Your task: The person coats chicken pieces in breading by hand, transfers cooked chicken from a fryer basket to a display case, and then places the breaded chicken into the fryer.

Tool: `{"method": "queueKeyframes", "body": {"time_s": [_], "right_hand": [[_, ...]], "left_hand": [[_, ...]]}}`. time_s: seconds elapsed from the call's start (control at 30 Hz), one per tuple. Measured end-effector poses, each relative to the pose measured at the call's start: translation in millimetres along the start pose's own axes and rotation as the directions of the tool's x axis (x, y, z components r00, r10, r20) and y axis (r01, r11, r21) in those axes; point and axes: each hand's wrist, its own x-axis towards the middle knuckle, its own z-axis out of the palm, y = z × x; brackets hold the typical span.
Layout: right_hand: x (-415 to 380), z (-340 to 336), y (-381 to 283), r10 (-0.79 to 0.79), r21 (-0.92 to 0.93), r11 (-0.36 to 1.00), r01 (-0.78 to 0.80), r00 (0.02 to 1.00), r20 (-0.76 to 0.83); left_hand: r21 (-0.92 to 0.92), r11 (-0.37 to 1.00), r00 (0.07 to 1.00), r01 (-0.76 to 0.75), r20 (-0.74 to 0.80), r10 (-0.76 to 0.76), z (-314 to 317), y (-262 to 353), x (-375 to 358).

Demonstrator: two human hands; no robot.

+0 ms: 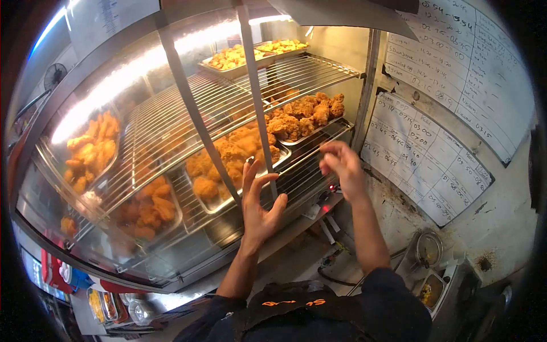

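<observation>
My left hand [262, 206] is up in front of a glass-fronted heated cabinet, thumb and fingers apart. Its fingertips are right by the metal edge of a sliding door [256, 85], near a small knob. To the right, my right hand [345, 171] is raised at the cabinet's open side with loosely bent fingers and nothing visible in them. Beyond it, a tray of dark, crusty fried chicken pieces [307, 115] rests on the lower wire rack [310, 155]. Behind the door frame and left hand sits another metal tray of fried chicken [219, 162].
The upper rack [307, 71] bears trays of golden pieces [239, 56]. More fried pieces [91, 148] lie behind the glass at left. Handwritten sheets [427, 154] hang on the right wall. Below right stand metal containers [433, 288]; packed food boxes [105, 305] are at lower left.
</observation>
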Motion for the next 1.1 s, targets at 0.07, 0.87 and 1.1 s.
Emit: {"method": "queueKeyframes", "body": {"time_s": [0.07, 0.87, 1.1], "right_hand": [[-34, -17, 26, 0.152, 0.040, 0.988, -0.148, 0.981, -0.118], [-107, 71, 139, 0.200, -0.329, 0.938, -0.112, 0.948, 0.248], [-99, 157, 111, -0.150, -0.498, 0.837, 0.225, 0.971, 0.187]], "left_hand": [[0.000, 1.000, 1.000, -0.004, 0.031, 0.004, 11, 4, 9], [0.572, 0.739, 0.810, 0.357, -0.583, 0.061, -73, -18, -58], [0.553, 0.796, 0.889, 0.246, -0.455, 0.041, -68, -24, -59]]}}
